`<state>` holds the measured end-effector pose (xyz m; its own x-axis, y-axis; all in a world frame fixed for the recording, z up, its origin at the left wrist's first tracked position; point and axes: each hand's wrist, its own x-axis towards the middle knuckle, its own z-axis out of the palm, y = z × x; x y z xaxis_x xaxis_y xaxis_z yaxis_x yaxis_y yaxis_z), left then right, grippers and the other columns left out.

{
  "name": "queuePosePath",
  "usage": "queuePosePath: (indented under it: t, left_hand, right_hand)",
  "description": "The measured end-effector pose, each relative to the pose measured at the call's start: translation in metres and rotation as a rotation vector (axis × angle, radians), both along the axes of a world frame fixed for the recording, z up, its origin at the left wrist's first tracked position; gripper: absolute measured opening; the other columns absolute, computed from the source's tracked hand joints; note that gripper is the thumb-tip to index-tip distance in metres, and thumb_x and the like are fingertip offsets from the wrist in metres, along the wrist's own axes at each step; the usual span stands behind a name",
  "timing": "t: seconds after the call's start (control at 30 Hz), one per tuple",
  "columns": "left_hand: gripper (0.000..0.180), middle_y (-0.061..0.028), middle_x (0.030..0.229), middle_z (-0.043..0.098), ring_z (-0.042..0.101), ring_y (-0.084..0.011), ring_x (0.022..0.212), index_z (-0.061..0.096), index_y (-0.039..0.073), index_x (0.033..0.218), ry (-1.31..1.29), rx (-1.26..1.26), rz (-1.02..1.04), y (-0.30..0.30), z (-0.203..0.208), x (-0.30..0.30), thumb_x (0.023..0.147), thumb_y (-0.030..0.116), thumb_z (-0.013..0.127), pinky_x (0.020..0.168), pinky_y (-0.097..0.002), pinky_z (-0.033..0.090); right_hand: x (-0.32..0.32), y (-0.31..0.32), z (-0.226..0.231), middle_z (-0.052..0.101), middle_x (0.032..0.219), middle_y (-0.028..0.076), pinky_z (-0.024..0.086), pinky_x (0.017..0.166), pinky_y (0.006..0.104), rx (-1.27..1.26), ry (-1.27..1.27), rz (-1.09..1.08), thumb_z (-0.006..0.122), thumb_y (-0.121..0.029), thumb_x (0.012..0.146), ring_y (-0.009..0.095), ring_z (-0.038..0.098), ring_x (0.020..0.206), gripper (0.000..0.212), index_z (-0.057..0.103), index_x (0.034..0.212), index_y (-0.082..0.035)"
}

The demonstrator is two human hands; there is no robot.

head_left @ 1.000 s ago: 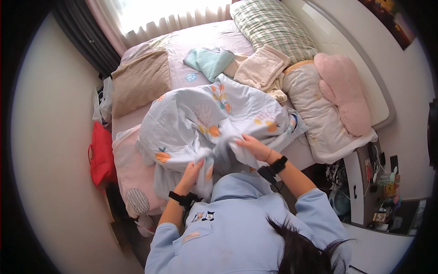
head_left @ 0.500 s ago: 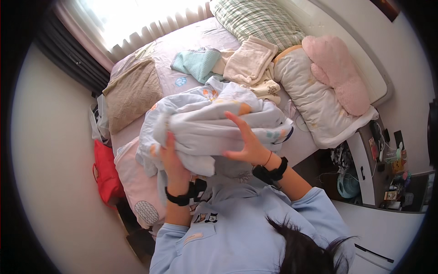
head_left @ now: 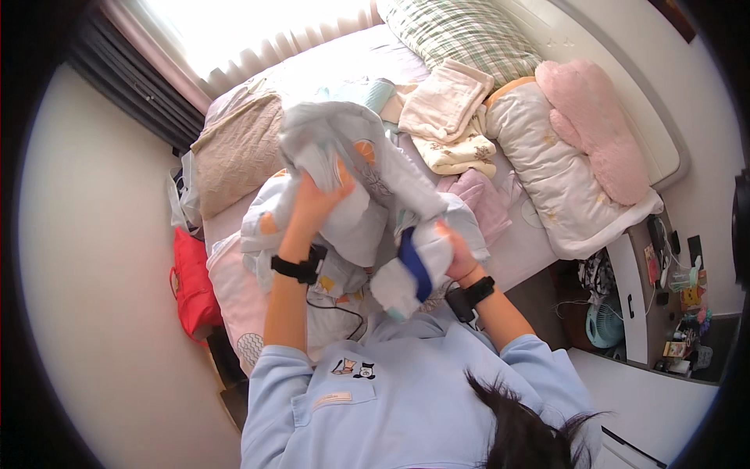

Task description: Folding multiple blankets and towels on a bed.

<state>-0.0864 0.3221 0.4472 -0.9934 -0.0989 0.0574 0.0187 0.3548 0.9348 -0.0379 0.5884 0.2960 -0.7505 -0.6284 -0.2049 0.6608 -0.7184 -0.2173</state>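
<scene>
Head view, the clock read from picture centre with twelve at the top: the item in hand is a pale grey-blue printed blanket [head_left: 355, 227], bunched at the centre of the dial, partly raised above the bed [head_left: 336, 59] and spreading from ten o'clock towards four. The left hand [head_left: 319, 200], at ten o'clock, lies against the raised part with its fingers apart; blur and folds prevent confirming whether any fabric is pinched. The right hand [head_left: 462, 255], between three and four o'clock, holds a gathered end beside a navy strip [head_left: 412, 263], its fingers partly hidden by the cloth. Work assessed as incomplete: the blanket shows loose, uneven folds, no squared edges and no flat face; straightening and setting it down appear outstanding. Surrounding items are in mixed order. A cream towel [head_left: 445, 102] at one o'clock lies in a flat, folded shape, with a yellowish printed cloth [head_left: 461, 152] just below it, also apparently folded. A mauve cloth [head_left: 478, 202], between two and three o'clock, lies crumpled just beside the blanket. A brown cloth [head_left: 234, 160] at ten o'clock lies roughly flat, its surface wrinkled. A teal cloth [head_left: 367, 94] at twelve is partly covered by the blanket; its condition cannot be determined.
</scene>
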Motion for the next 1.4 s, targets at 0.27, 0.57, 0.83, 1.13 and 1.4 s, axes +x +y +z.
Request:
queuePosePath:
  t: [0.27, 0.57, 0.83, 1.13, 1.4]
  left_hand:
    - [0.037, -0.0087, 0.11, 0.056, 0.053, -0.0186, 0.097, 0.048, -0.001, 0.116, 0.092, -0.054, -0.381, 0.038, -0.117, 0.059, 0.083, 0.015, 0.055, 0.086, -0.0292, 0.042]
    - [0.039, -0.0056, 0.118, 0.051, 0.052, -0.0132, 0.101, 0.042, 0.003, 0.124, -0.51, 1.181, -0.239, 0.032, -0.07, 0.082, 0.09, 0.02, 0.049, 0.087, -0.0281, 0.043]
    - [0.067, -0.008, 0.13, 0.038, 0.044, -0.0199, 0.115, 0.023, 0.01, 0.135, -0.331, 1.214, -0.345, 0.052, -0.062, 0.084, 0.079, 0.001, 0.057, 0.093, -0.0352, 0.04]
    - [0.077, -0.0154, 0.135, 0.029, 0.029, -0.0235, 0.127, 0.021, 0.003, 0.136, -0.148, 0.94, -0.535, 0.076, -0.068, 0.107, 0.069, -0.007, 0.058, 0.101, -0.0316, 0.028]
    - [0.014, -0.0111, 0.064, 0.058, 0.052, -0.0107, 0.059, 0.059, -0.003, 0.09, 0.111, 0.197, 0.137, 0.065, -0.055, 0.091, 0.085, 0.009, 0.053, 0.054, -0.0271, 0.043]
  right_hand:
    - [-0.021, 0.001, 0.041, 0.059, 0.101, 0.003, 0.047, 0.081, 0.0284, 0.255, 0.287, -0.242, 0.039, -0.029, 0.093, 0.015, 0.058, 0.088, 0.034, 0.051, 0.112, -0.004]
    - [0.007, -0.05, 0.048, 0.041, 0.125, 0.011, 0.035, 0.092, 0.0283, 1.088, 0.636, -0.241, 0.058, -0.031, 0.083, 0.017, 0.043, 0.11, 0.057, 0.038, 0.125, 0.003]
    - [0.038, -0.07, 0.106, 0.026, 0.138, 0.024, 0.03, 0.099, 0.0353, 1.561, 1.426, -0.319, 0.061, -0.02, 0.078, 0.035, 0.031, 0.126, 0.058, 0.037, 0.13, -0.007]
    - [0.017, -0.05, 0.074, 0.058, 0.097, 0.007, 0.048, 0.065, 0.0227, 0.853, 0.229, -0.209, 0.048, -0.022, 0.091, 0.011, 0.058, 0.084, 0.029, 0.051, 0.112, -0.002]
    - [0.016, -0.046, 0.072, 0.05, 0.115, 0.014, 0.04, 0.088, 0.0324, 0.989, 0.555, -0.292, 0.047, -0.024, 0.09, 0.023, 0.051, 0.104, 0.044, 0.037, 0.125, 0.0]
